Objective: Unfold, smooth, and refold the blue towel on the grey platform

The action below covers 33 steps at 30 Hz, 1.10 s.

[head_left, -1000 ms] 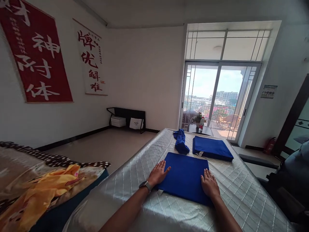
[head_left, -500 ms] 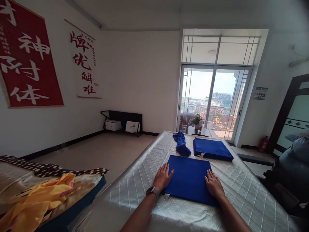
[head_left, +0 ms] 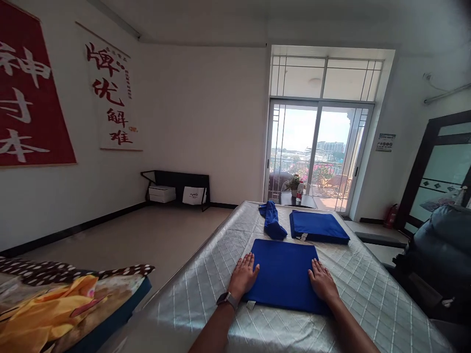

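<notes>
A flat square of folded blue cloth (head_left: 282, 274) lies on the silvery quilted surface (head_left: 191, 284), a small white tag at its near left corner. My left hand (head_left: 243, 275), with a watch on the wrist, rests on the cloth's left edge with fingers stretched out. On the right edge, my right hand (head_left: 324, 280) lies flat, its fingers straight. Neither hand grasps anything. Beyond the square sit a stack of folded blue cloths (head_left: 319, 226) to the right and a crumpled blue cloth (head_left: 273, 221) to the left.
At lower left is a bed-like surface with yellow cloth (head_left: 55, 309). A dark bulky bag (head_left: 441, 255) stands on the right. Past the far edge, a small table holds a potted plant (head_left: 293, 183) and a bottle (head_left: 300, 191), before glass sliding doors (head_left: 294, 137).
The view has turned slightly to the right, so everything appears shifted left. Both hands stay flat at the sides of the folded blue cloth, which looks unchanged.
</notes>
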### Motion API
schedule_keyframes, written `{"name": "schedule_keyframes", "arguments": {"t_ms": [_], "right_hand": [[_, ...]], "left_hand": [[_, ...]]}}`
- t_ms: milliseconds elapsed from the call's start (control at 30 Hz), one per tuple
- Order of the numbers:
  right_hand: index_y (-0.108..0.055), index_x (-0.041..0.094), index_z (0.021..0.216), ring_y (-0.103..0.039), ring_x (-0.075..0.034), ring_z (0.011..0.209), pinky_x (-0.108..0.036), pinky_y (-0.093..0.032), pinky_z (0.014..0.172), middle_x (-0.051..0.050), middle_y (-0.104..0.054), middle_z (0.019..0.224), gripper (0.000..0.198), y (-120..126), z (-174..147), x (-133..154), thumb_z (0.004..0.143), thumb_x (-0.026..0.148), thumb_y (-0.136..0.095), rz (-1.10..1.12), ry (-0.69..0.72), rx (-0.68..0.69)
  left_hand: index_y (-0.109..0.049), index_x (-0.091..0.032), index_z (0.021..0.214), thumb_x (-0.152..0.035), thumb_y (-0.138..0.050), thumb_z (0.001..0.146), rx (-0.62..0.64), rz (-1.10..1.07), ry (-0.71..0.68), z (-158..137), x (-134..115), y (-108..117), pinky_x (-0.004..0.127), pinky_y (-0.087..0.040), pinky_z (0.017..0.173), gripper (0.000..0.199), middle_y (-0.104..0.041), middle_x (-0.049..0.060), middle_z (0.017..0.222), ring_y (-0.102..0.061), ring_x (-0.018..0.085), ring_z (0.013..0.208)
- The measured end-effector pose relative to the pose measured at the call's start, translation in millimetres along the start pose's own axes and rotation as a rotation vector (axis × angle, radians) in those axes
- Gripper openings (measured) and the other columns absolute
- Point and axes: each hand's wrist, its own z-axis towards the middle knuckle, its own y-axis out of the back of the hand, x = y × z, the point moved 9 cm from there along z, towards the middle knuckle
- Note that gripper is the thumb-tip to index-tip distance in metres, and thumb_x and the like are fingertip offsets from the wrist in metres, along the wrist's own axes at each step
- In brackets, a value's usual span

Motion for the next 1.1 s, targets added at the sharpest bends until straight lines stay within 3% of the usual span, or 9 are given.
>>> {"name": "schedule_keyframes", "arguments": {"t_ms": [100,233,367,500,700,900,967,1100], "right_hand": [[-0.023,0.012,0.157,-0.015,-0.018,0.151,-0.037,-0.010,0.122,-0.005,-0.022,0.164,0.068,0.8,-1.1,-0.4,0.097,0.044,-0.018,0.014,-0.007,0.005],[-0.022,0.012,0.157,-0.015,-0.018,0.151,-0.038,-0.011,0.122,-0.005,-0.021,0.164,0.068,2.8,-3.5,1.0,0.097,0.043,-0.020,0.027,-0.005,0.019],[-0.023,0.012,0.157,-0.016,-0.019,0.151,-0.038,-0.012,0.122,-0.006,-0.022,0.164,0.067,6.6,-5.6,3.8,0.097,0.042,-0.020,0.025,0.002,0.013],[-0.023,0.012,0.157,-0.016,-0.019,0.151,-0.038,-0.011,0.122,-0.006,-0.022,0.164,0.067,6.6,-5.7,2.9,0.097,0.042,-0.020,0.044,-0.006,0.014],[-0.026,0.012,0.156,-0.018,-0.019,0.151,-0.037,-0.010,0.122,-0.006,-0.024,0.163,0.066,7.7,-8.0,3.3,0.098,0.042,-0.022,0.097,0.005,-0.012],[-0.044,0.015,0.148,-0.020,-0.023,0.150,-0.042,-0.009,0.122,-0.008,-0.033,0.160,0.056,45.5,-28.2,13.4,0.094,0.026,-0.034,0.076,0.047,-0.180],[-0.055,0.018,0.140,-0.027,-0.024,0.148,-0.042,-0.014,0.122,-0.008,-0.041,0.157,0.053,58.2,-41.8,14.7,0.090,0.017,-0.037,0.076,0.138,-0.224],[-0.069,0.024,0.111,-0.058,-0.021,0.118,-0.036,-0.043,0.104,-0.009,-0.064,0.128,0.038,66.5,-80.2,1.7,0.085,0.013,-0.045,0.177,0.380,-0.219]], "left_hand": [[-0.045,-0.013,0.148,-0.038,-0.030,0.100,-0.041,0.022,0.074,0.5,20.0,-0.9,0.048,-0.026,0.119,0.056,-0.046,0.014,0.152,-0.037,0.026,0.144],[-0.044,-0.014,0.149,-0.037,-0.031,0.101,-0.083,-0.003,0.110,1.1,36.8,13.9,0.049,-0.025,0.120,0.054,-0.042,0.013,0.155,-0.034,0.027,0.145],[-0.038,-0.018,0.152,-0.039,-0.031,0.103,-0.107,-0.104,-0.084,1.3,8.7,32.8,0.046,-0.025,0.121,0.054,-0.038,0.010,0.158,-0.029,0.024,0.148],[-0.032,-0.021,0.154,-0.048,-0.030,0.104,-0.007,-0.177,-0.277,-5.7,-28.7,27.5,0.044,-0.025,0.122,0.058,-0.029,0.007,0.162,-0.024,0.021,0.149],[-0.033,-0.019,0.154,-0.058,-0.025,0.102,0.212,-0.145,-0.232,-13.0,-30.3,1.3,0.046,-0.023,0.122,0.066,-0.030,0.009,0.160,-0.026,0.023,0.149],[-0.036,-0.015,0.152,-0.056,-0.027,0.102,0.191,-0.071,-0.215,-17.2,-34.7,18.4,0.043,-0.025,0.122,0.065,-0.035,0.010,0.159,-0.028,0.023,0.148],[-0.039,-0.015,0.151,-0.056,-0.030,0.101,0.195,-0.051,-0.200,-24.7,-27.2,26.1,0.044,-0.028,0.120,0.065,-0.036,0.011,0.158,-0.031,0.025,0.147],[-0.045,-0.026,0.149,-0.055,-0.043,0.097,0.110,-0.109,-0.288,-56.6,-10.8,51.3,0.046,-0.036,0.116,0.059,-0.041,0.007,0.156,-0.041,0.027,0.142]]}}
